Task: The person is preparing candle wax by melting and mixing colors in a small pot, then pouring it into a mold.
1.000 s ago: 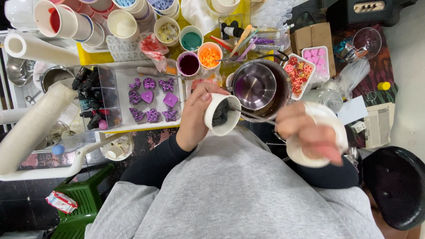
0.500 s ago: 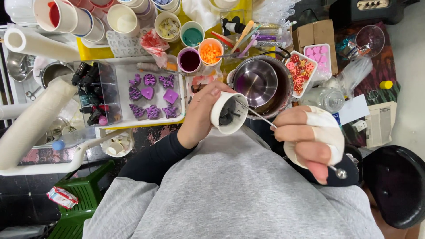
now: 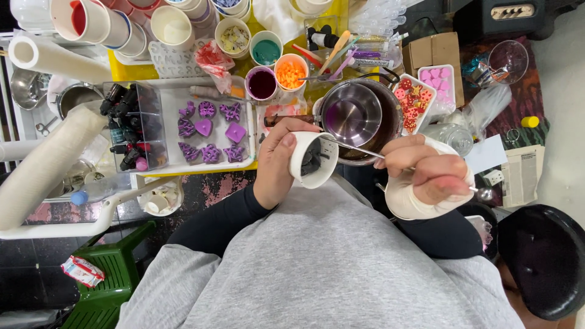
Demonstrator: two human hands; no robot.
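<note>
White paper cup (image 3: 312,159), tilted and holding dark pieces, is being gripped by the left hand (image 3: 275,159) off the worktop's near edge while the right hand (image 3: 429,169) is pinching a thin metal rod (image 3: 359,148) into it, risking spillage onto the lap if tipped further.
</note>
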